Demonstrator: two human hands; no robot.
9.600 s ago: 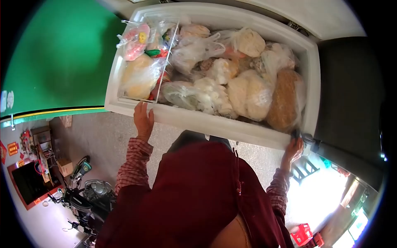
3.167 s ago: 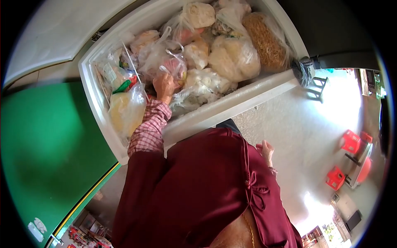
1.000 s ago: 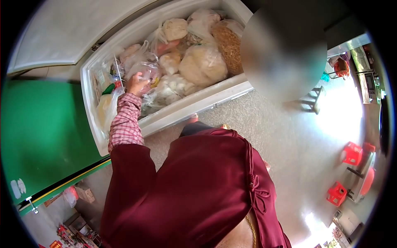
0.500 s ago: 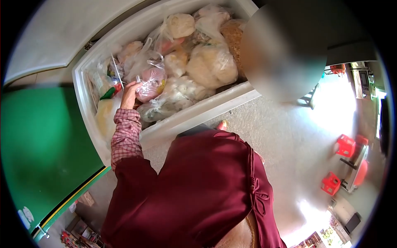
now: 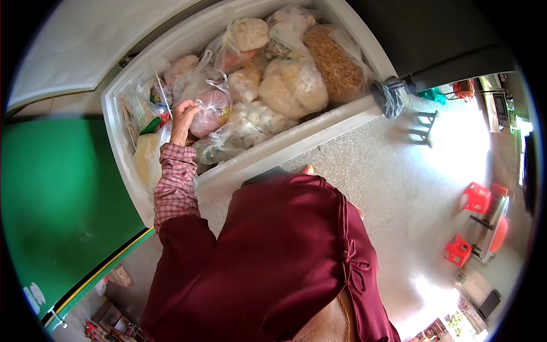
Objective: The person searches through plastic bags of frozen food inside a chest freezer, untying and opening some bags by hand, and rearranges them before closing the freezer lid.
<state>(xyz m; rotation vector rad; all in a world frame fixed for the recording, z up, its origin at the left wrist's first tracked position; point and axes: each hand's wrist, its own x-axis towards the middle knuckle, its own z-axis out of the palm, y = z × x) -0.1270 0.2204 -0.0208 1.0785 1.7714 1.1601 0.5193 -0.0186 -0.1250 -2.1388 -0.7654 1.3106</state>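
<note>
Bag, pink inside, lies just to the right of my left hand, which pinches its plastic.

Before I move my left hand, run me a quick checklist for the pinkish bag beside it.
1. Freezer lid: ok, open.
2. Left hand at the pinkish bag: ok, right up against its plastic.
3. Firm grip: cannot tell.
4. Room around the pinkish bag: not ok, a bag of white lumps lies close against it.
5. Contents: cannot tell through the plastic.
</note>
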